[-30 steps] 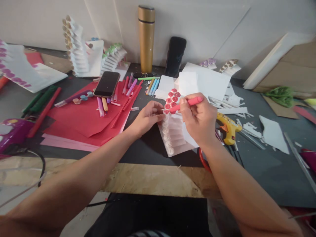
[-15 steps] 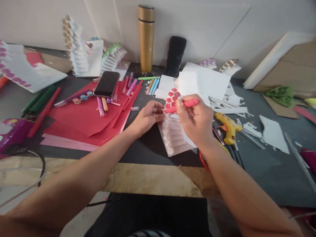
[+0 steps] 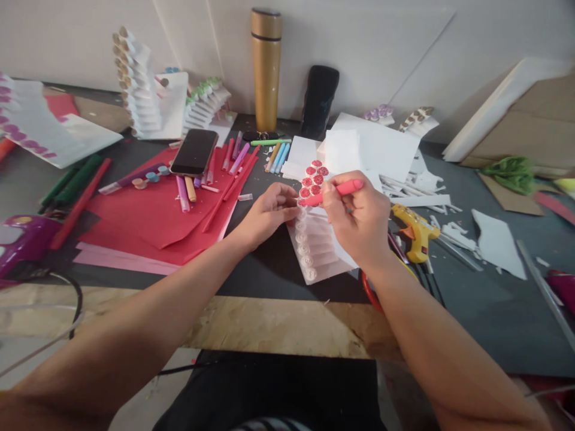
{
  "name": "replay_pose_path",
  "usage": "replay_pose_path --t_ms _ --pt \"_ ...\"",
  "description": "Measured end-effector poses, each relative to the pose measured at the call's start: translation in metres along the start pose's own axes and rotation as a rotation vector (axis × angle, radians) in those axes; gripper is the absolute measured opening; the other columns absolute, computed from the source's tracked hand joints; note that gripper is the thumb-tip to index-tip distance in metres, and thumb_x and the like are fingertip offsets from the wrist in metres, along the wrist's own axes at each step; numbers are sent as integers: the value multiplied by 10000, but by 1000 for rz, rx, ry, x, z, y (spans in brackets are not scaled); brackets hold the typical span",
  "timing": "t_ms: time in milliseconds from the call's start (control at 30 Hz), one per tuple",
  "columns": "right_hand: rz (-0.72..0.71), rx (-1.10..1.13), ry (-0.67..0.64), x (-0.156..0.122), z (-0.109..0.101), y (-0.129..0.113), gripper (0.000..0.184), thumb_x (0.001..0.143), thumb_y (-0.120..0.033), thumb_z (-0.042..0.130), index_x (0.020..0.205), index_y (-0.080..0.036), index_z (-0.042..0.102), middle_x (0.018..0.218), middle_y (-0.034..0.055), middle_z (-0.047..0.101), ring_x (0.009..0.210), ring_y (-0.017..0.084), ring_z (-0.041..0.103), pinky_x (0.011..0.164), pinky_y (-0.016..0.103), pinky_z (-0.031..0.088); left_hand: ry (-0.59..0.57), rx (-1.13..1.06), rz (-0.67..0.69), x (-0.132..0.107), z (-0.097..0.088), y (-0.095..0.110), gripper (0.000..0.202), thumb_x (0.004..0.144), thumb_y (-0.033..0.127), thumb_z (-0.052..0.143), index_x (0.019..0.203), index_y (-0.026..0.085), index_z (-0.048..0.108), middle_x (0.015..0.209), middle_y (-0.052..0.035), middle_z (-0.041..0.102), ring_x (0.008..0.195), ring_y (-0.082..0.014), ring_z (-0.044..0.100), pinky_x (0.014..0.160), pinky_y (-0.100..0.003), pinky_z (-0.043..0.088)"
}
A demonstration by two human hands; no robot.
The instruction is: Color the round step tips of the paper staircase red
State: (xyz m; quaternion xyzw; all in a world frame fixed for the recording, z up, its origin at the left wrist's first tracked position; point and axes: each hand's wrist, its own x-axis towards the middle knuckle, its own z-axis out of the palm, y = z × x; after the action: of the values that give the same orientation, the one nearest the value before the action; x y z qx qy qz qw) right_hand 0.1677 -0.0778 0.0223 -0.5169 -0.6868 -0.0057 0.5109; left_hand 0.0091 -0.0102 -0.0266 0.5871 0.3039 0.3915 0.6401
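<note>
A white paper craft piece (image 3: 317,248) with rows of rolled paper tubes lies on the dark table in front of me. Its upper tube ends (image 3: 313,178) are coloured red, the lower ones are white. My right hand (image 3: 359,218) is closed round a pink-red marker (image 3: 335,191) whose tip rests on a tube end at the left edge of the piece. My left hand (image 3: 267,212) has its fingers curled and pinches the left edge of the craft piece, holding it steady just beside the marker tip.
Red and pink paper sheets (image 3: 153,218) with loose markers and a black phone (image 3: 195,151) lie to the left. A yellow glue gun (image 3: 415,230) sits right of my hand. A gold flask (image 3: 266,69), a black case (image 3: 320,102) and finished tube pieces (image 3: 139,90) stand at the back.
My right hand shifted slightly left and down with the marker, its tip moving along the tube ends. My left hand stayed where it was.
</note>
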Motion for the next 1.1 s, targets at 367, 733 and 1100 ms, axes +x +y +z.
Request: replay_pose_path --t_ms 367,733,1100 --pt "16 43 -11 0 1 1 151 941 -326 540 854 -205 564 594 -58 590 454 48 479 517 222 404 8 1 -9 0 1 1 245 794 151 656 995 158 517 849 -4 616 707 -104 590 688 -268 470" --pt "2 7 -18 0 0 2 171 937 -340 539 822 -213 552 588 -57 548 457 52 447 498 227 379 8 6 -9 0 0 1 247 796 157 656 1000 162 516 875 -11 614 711 -108 594 689 -278 478" --pt "1 -7 0 0 0 3 172 930 -329 546 806 -208 552 577 -64 521 461 48 420 500 225 369 -5 3 -4 0 0 0 243 804 158 651 1006 160 516 873 -10 611 713 -105 587 690 -270 472"
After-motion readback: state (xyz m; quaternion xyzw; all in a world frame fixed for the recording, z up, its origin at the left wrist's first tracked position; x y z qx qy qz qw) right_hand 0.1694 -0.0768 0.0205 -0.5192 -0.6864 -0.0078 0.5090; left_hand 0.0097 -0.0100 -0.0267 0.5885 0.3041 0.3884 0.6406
